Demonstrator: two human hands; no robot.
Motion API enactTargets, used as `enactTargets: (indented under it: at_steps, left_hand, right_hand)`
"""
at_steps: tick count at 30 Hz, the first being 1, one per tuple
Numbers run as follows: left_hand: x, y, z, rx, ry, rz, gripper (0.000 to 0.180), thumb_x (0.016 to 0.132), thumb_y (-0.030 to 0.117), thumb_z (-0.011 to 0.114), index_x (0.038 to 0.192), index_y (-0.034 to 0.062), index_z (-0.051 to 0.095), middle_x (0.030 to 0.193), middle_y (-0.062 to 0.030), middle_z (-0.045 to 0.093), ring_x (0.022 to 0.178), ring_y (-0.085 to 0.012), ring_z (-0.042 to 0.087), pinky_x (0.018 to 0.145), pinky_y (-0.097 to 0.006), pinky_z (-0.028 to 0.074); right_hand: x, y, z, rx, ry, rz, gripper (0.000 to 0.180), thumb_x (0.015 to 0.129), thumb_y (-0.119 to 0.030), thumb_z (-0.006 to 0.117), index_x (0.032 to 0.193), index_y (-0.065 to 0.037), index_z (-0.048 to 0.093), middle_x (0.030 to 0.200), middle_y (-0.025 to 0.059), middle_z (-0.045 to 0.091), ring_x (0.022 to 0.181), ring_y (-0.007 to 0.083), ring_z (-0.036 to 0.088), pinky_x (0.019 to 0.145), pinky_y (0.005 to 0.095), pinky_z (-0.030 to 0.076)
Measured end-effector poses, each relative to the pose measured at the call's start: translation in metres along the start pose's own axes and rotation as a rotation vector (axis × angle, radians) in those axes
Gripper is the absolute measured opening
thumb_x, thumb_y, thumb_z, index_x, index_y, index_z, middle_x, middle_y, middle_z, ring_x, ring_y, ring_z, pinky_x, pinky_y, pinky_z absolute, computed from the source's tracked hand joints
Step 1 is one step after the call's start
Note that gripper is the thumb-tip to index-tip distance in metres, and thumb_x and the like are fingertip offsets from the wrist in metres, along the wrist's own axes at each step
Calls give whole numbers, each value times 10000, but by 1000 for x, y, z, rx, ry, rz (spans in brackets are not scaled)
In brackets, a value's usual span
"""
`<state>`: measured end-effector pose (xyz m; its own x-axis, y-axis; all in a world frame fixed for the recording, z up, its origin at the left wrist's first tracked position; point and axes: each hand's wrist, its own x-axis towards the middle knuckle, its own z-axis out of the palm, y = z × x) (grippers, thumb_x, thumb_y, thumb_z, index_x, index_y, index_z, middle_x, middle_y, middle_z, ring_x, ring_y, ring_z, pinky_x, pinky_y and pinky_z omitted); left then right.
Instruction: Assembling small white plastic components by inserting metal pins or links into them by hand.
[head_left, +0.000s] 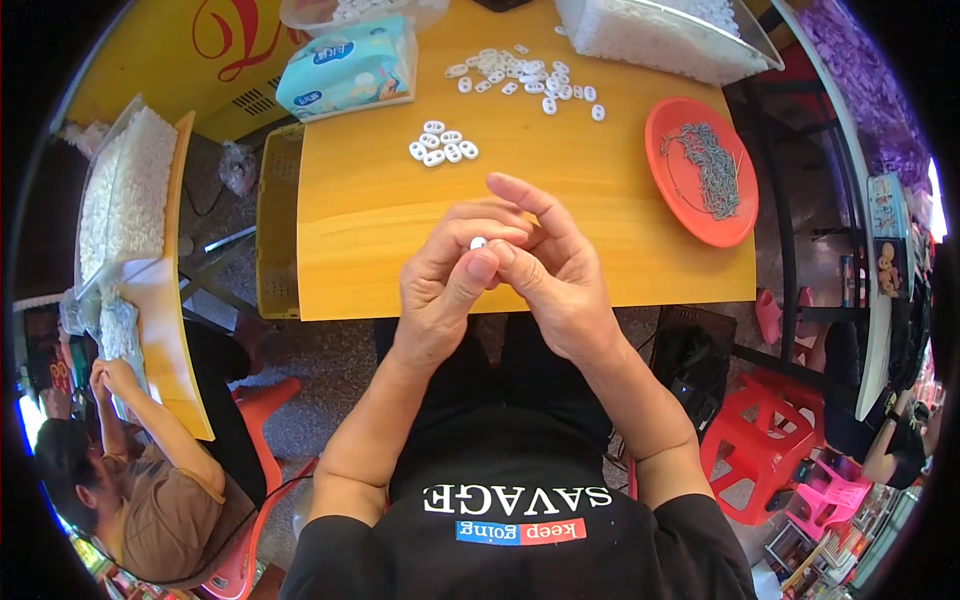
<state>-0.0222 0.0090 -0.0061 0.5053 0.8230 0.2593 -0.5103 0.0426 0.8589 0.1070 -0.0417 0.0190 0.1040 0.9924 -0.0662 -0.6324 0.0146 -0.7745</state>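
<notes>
Above the front edge of the yellow table (pixel 370 270), my two hands meet fingertip to fingertip. Between thumb and fingers, my left hand (pixel 445 270) pinches a small white plastic piece (pixel 478 243), mostly covered by the fingers. Closed against the same piece, my right hand (pixel 560 270) presses its thumb beside the left thumb, with its index finger raised. Beyond the hands lies a small cluster of white oval two-holed pieces (pixel 433 141). Farther back, a looser pile of similar white pieces (pixel 530 72) is spread out. At right, a red plate (pixel 665 185) holds many thin grey metal pins (pixel 715 175).
A blue tissue pack (pixel 350 70) stands at the back left, near a clear tub (pixel 425 15) of white pieces. A large clear bin (pixel 660 45) is at the back right. To the left, another person (pixel 150 480) works at a side table. Red stools (pixel 755 440) stand at right.
</notes>
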Motion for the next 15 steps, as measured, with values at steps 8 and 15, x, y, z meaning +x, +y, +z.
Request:
enactTargets:
  at_steps: [8,15]
  left_hand:
    - [22,53,-128,1040,508,90,285,970,99,603,1245,22,608,938,1,586,881,-79,578,807,-213,475]
    - [17,53,-219,1499,638,127,453,932,97,643,1360,43,503,1264,-121,537,1090,-211,573,930,-315,479]
  right_hand:
    - [51,-23,-59,-979,203,-353,207,909,-59,643,1109,-10,673,959,84,656,715,116,598,635,253,498]
    - [107,-39,-90,-1515,201,-634,143,865,-94,669,978,-11,699,905,170,661,801,311,660,677,389,524]
